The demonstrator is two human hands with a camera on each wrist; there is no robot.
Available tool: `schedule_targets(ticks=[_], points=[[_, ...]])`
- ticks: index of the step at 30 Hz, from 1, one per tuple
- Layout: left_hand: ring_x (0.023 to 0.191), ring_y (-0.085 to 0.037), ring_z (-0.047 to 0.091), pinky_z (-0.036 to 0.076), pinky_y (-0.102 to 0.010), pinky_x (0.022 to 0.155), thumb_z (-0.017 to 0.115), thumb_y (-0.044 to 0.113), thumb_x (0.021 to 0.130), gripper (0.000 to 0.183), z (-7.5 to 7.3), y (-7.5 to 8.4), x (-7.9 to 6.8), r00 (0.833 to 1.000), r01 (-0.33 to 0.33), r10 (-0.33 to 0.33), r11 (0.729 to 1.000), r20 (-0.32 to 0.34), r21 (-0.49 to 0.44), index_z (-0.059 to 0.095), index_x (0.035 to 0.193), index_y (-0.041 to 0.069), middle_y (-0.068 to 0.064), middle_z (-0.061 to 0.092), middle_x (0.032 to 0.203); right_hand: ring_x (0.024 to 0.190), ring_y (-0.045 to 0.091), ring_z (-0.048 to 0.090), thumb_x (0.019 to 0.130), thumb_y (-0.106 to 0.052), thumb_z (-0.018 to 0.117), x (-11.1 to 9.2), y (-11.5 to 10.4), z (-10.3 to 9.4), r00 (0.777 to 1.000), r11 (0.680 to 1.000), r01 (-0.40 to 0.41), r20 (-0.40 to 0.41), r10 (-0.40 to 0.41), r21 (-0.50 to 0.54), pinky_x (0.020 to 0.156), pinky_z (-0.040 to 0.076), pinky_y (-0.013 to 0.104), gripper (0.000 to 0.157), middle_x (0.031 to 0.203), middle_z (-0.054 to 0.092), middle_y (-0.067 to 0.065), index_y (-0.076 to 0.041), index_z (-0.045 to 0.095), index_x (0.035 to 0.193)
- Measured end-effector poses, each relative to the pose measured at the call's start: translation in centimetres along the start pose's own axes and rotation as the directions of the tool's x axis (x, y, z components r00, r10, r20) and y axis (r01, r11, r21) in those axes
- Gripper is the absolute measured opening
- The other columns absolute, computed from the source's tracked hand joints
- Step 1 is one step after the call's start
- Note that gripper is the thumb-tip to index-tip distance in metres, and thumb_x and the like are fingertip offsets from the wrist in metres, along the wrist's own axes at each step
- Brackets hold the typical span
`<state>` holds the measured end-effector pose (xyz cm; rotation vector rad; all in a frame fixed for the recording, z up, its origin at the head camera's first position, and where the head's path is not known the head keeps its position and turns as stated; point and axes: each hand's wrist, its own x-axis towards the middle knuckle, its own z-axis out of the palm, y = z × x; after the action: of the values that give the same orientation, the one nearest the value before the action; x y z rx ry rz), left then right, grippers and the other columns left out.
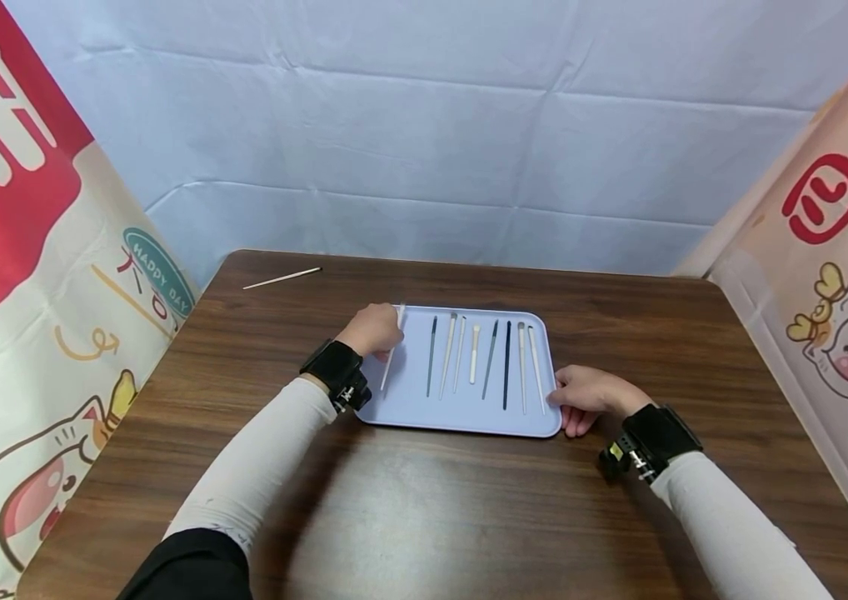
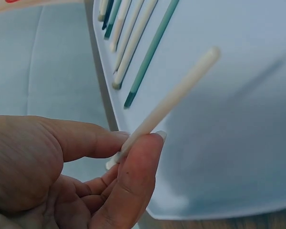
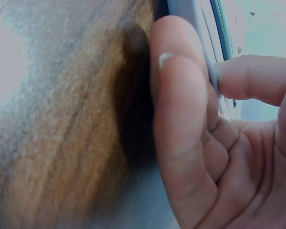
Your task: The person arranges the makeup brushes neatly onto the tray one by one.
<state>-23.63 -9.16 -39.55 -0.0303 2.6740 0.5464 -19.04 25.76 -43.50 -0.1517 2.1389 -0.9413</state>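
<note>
My left hand [image 1: 374, 330] pinches a slim white makeup brush [image 2: 176, 98] between thumb and finger, over the left end of a pale lilac tray [image 1: 412, 412]. In the left wrist view the brush slants above the tray, and its shadow falls on the surface. My right hand [image 1: 591, 395] grips the tray's right rim near the front corner. The right wrist view has the thumb [image 3: 257, 78] over the rim and the fingers on its outer side. Several brushes lie side by side on the tray, among them a green one [image 1: 431, 357] and a black one [image 1: 507, 367].
The tray is on a dark brown wooden table [image 1: 394, 508]. Towards the table's back left corner lies a thin pale stick [image 1: 281, 278] with a dark tip. A light blue cloth [image 1: 424, 150] hangs behind, with printed cloths [image 1: 829, 333] at both sides.
</note>
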Motion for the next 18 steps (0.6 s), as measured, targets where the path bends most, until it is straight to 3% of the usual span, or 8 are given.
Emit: schedule_targets(ticks=[4, 11, 18], points=[[0.055, -0.016, 0.069, 0.046, -0.021, 0.046, 0.055, 0.009, 0.1, 0.024, 0.7, 0.5, 0.4, 1.0, -0.02, 0.02, 1.0, 0.0, 0.011, 0.065, 0.116, -0.005, -0.018, 0.068, 0.102, 0.05, 0.012, 0.065, 0.1, -0.007, 0.05, 0.0, 0.0, 0.1, 1.0, 1.0, 0.001, 0.001, -0.001, 0.0, 0.049, 0.056, 0.028, 0.008, 0.065, 0.066, 0.009, 0.001, 0.051, 0.1], [0.053, -0.015, 0.068, 0.043, -0.021, 0.044, 0.055, 0.008, 0.1, 0.018, 1.5, 1.0, 0.7, 0.999, -0.048, 0.047, 0.998, 0.02, 0.043, 0.068, 0.093, -0.002, -0.01, 0.067, 0.07, 0.051, 0.013, 0.065, 0.099, -0.007, 0.05, 0.0, 0.0, 0.1, 1.0, 1.0, 0.01, 0.006, -0.01, 0.004, 0.05, 0.056, 0.028, 0.008, 0.065, 0.066, 0.009, 0.002, 0.051, 0.1], [0.051, -0.014, 0.066, 0.042, -0.02, 0.043, 0.054, 0.007, 0.1, 0.019, 1.9, 1.3, 0.7, 0.999, -0.047, 0.046, 0.998, 0.022, 0.052, 0.067, 0.089, 0.0, -0.008, 0.066, 0.066, 0.051, 0.013, 0.066, 0.1, -0.008, 0.049, -0.1, 0.1, 0.0, 1.0, 1.0, 0.005, 0.017, -0.006, 0.008, 0.05, 0.056, 0.027, 0.009, 0.066, 0.067, 0.009, 0.002, 0.051, 0.101]])
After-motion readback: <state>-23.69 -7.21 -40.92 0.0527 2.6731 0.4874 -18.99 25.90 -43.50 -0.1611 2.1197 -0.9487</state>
